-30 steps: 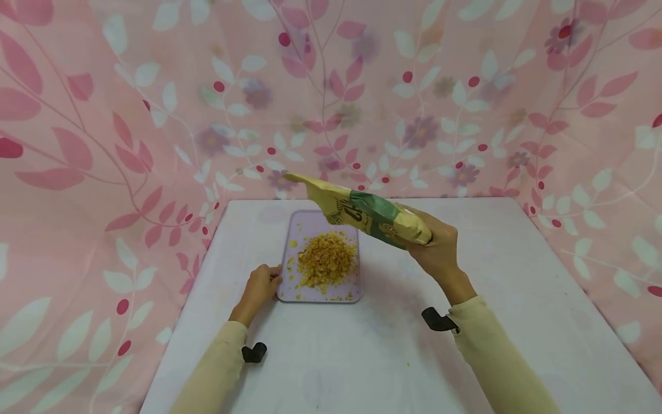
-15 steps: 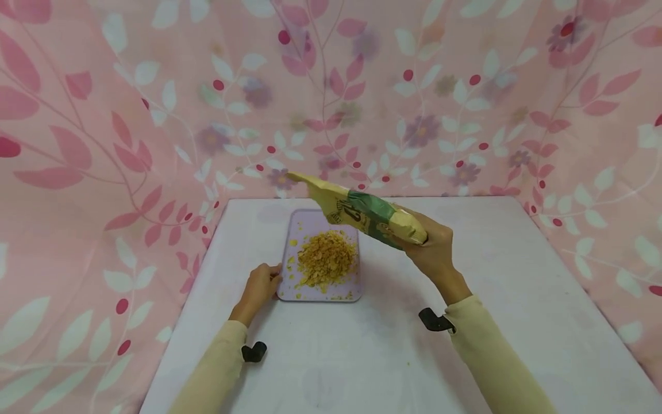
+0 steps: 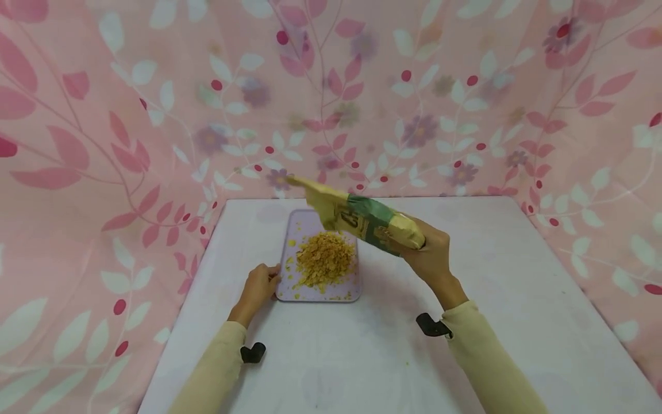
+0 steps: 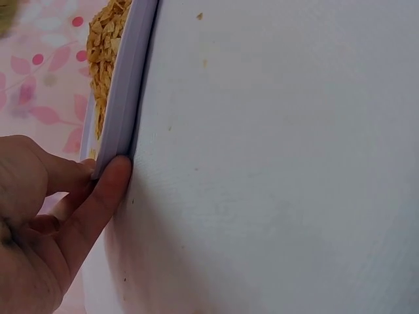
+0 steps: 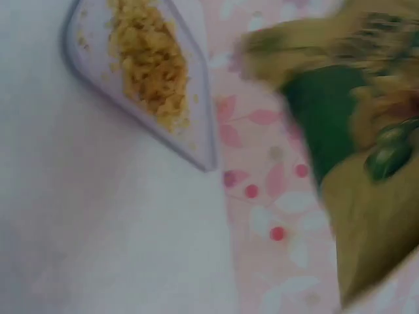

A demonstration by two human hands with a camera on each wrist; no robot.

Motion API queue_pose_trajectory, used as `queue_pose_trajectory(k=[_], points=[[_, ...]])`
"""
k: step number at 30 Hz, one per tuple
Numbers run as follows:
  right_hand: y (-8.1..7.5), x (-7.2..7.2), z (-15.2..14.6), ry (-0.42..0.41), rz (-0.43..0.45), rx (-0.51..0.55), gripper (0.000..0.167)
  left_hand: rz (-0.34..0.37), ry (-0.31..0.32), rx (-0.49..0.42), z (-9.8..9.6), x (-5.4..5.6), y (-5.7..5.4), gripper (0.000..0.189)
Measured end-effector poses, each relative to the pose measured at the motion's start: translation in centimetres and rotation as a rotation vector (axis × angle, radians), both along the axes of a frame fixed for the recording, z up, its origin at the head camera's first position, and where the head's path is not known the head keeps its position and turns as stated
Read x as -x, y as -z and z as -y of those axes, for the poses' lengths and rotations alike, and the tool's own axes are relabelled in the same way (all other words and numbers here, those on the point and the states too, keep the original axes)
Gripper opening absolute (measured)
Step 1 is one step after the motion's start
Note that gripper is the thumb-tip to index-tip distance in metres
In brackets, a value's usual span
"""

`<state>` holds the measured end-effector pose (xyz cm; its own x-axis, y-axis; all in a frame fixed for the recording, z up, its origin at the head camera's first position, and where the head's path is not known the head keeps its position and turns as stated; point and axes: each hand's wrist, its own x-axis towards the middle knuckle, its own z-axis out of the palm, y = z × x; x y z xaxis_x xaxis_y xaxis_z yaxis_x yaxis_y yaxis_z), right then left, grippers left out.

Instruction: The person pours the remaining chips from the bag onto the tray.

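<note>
A lavender tray (image 3: 291, 290) lies on the white table with a heap of golden flakes (image 3: 324, 260) and scattered crumbs in it. My left hand (image 3: 261, 284) pinches the tray's left edge; in the left wrist view, the thumb is on the rim and a finger (image 4: 108, 190) presses its outer side. Above the tray's right side, my right hand (image 3: 433, 247) grips one end of a yellow and green snack bag (image 3: 369, 218). The bag tilts, its narrower end pointing left over the tray. In the right wrist view, the bag (image 5: 327, 118) is blurred and the hand is out of sight.
A white cloth covers the table (image 3: 320, 356), with a few stray crumbs on it. Pink floral fabric (image 3: 331, 103) hangs behind and at both sides. Black wrist mounts (image 3: 433, 325) stick out from both cream sleeves.
The right hand has shifted slightly left and downward with the bag, whose printed side shows a little more. The left hand stays at the tray's edge, and the heap looks much the same.
</note>
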<state>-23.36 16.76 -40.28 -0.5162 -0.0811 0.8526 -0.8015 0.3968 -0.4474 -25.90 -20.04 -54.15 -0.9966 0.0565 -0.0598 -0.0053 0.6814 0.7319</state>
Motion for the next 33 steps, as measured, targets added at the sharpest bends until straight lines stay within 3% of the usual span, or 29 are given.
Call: queue_pose_trajectory(k=[4,7,12,19,22,28,33], points=[[0.5,-0.4,-0.1,0.009,0.101,-0.095,0.058,-0.004,0.01,0.001,0.0,0.0,0.2,0.038],[0.6,-0.2,-0.3,0.015,0.08,-0.089,0.06,-0.018,0.019,0.003,0.1,0.1,0.3,0.038],[1.2,0.9,-1.0,0.003,0.001,0.041,0.064,-0.018,0.023,0.014,0.3,0.1,0.3,0.039],[2.7,0.6,0.0,-0.045,0.027,-0.089,0.06,-0.042,0.034,0.022,0.5,0.1,0.4,0.038],[3.0,0.7,-0.2,-0.019,0.033,-0.063,0.067,-0.049,0.05,0.031,0.5,0.1,0.5,0.038],[2.4,1.4,-0.7,-0.03,-0.01,0.027,0.064,-0.042,0.034,0.027,0.4,0.0,0.4,0.038],[1.7,0.4,-0.1,-0.035,0.018,-0.057,0.061,-0.051,0.046,0.029,0.3,0.1,0.2,0.038]])
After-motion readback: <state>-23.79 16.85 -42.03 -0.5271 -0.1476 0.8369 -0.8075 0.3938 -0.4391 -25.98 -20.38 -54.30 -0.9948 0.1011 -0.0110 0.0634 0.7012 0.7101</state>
